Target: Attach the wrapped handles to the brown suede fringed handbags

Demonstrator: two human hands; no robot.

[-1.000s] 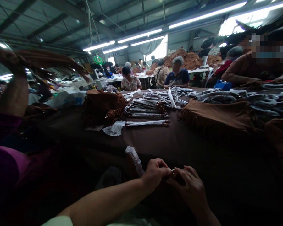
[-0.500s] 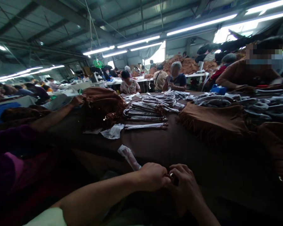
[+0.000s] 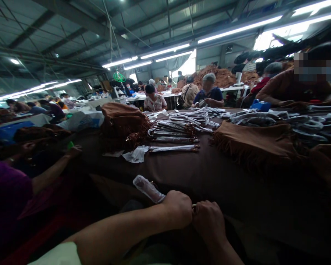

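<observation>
In the head view my left hand is closed around a strap in clear plastic wrap, whose wrapped end sticks out to the left. My right hand is closed beside it, its fingers against a small brass-coloured metal ring that shows between both hands. What hangs below the hands is too dark to make out. Beyond them, a single wrapped strap lies on the dark brown cloth surface, in front of a stack of wrapped straps.
A brown fringed bag stands left of the straps; another brown fringed piece lies to the right. Crumpled plastic sits near the stack. At left, a co-worker's hand is by a small green object. Other people work across the table.
My hands have drawn closer together, the right fingers now curled tighter by the ring. The wrapped strap end has swung slightly left. The co-worker's hand at left has withdrawn from the fringed bag.
</observation>
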